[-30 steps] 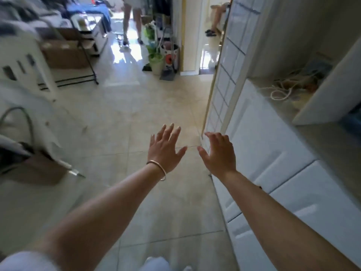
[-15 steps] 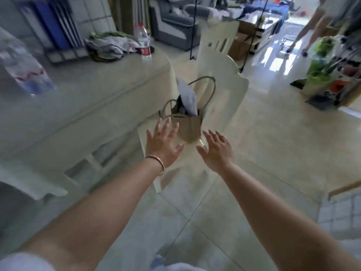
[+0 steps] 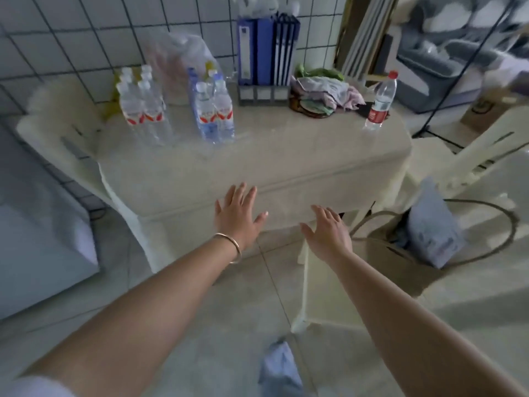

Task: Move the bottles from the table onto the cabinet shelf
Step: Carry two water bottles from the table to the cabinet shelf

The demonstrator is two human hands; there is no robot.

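Clear water bottles stand on the cream table [image 3: 286, 164] in two clusters: one with red-and-white labels [image 3: 143, 110] at the back left, one with blue labels [image 3: 214, 113] just right of it. A single bottle with a red cap and red label [image 3: 379, 103] stands near the table's right end. My left hand [image 3: 237, 216], a bangle on its wrist, hovers open over the table's front edge. My right hand [image 3: 329, 232] is open too, spread in front of the table edge, holding nothing. The cabinet is out of view.
Blue binders in a rack [image 3: 266, 53] and a heap of cloth [image 3: 323, 93] sit at the table's back. A cream chair [image 3: 320, 282] with a tan handbag [image 3: 415, 253] stands to the right. A white appliance [image 3: 37, 224] stands at the left.
My view has swung from the white cabinet, past the chair, round to the table with the bottles. Both hands stayed open and empty in front of me and now reach the table's front edge.
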